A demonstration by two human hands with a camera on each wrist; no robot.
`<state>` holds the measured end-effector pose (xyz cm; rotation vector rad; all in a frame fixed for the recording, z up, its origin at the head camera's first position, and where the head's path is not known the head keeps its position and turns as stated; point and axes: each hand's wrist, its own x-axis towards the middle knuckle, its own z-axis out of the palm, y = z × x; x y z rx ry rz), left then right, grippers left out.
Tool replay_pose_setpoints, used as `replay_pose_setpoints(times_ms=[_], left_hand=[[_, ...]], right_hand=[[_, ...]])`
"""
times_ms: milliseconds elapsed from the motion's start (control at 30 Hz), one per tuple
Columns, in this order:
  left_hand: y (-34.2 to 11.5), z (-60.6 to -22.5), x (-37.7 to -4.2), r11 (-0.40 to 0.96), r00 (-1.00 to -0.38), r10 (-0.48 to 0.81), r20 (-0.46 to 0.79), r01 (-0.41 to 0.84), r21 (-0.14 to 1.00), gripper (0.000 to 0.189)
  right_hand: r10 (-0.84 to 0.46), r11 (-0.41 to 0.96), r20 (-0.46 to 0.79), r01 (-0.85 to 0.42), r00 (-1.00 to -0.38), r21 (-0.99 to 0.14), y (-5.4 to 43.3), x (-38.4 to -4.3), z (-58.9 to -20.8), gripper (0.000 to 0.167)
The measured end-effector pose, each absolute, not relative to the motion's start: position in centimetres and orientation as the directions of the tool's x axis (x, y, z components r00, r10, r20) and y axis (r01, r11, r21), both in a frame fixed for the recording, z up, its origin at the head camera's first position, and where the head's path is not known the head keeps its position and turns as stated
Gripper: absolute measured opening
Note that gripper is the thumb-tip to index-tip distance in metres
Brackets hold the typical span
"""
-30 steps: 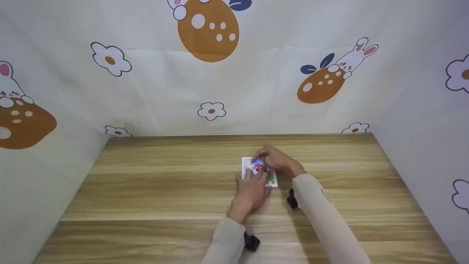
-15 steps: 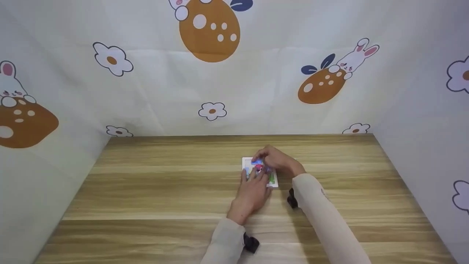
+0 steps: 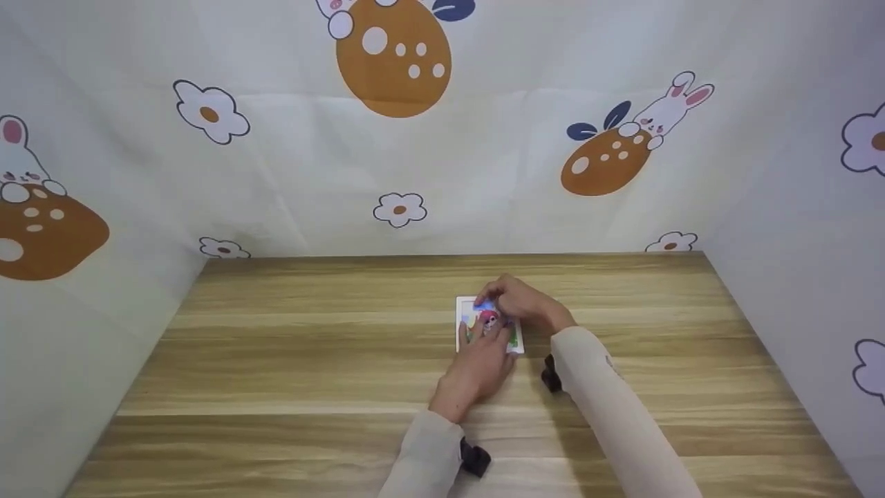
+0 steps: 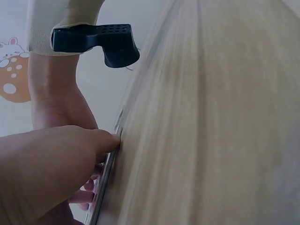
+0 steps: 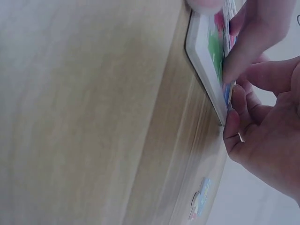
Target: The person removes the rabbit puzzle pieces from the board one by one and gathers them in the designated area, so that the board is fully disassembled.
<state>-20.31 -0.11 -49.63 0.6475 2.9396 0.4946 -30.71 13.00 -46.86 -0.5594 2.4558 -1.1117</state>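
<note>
The white-framed jigsaw puzzle lies flat on the wood-grain table, right under both hands. The left hand rests over its near part, fingers spread. The right hand curls its fingers at the far right corner; whether they pinch anything, I can't tell. A loose puzzle piece lies apart, beyond that corner

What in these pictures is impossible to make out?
- Head: much of the white-framed rectangular picture puzzle, covered by the left hand and right hand.
- Left wrist: the puzzle's printed face, edge-on behind the left hand.
- Right wrist: the print on the loose light-blue puzzle piece, too small and blurred.
</note>
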Motion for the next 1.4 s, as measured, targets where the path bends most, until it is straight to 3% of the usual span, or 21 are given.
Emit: replay_pose_setpoints(times_ms=[567, 800, 1067, 1400], left_hand=[[0.2, -49.3, -20.4, 0.858, -0.911, 0.408, -0.059, 0.361, 0.365, 0.052], [-0.1, -49.2, -20.4, 0.852, -0.910, 0.410, -0.057, 0.360, 0.380, 0.051], [-0.2, -49.4, -20.5, 0.846, -0.905, 0.423, -0.045, 0.376, 0.378, 0.052], [-0.1, -49.3, -20.7, 0.849, -0.902, 0.426, -0.068, 0.372, 0.376, 0.054]], right_hand=[[-0.480, 0.564, -0.210, -0.116, -0.852, -0.818, 13.1, -30.7, -46.7, 0.046], [-0.470, 0.577, -0.185, -0.142, -0.863, -0.804, 13.1, -30.6, -47.0, 0.044], [-0.405, 0.573, -0.141, -0.130, -0.903, -0.809, 13.2, -30.5, -47.2, 0.028], [-0.277, 0.572, -0.083, -0.095, -0.957, -0.815, 14.6, -30.8, -47.0, 0.022]])
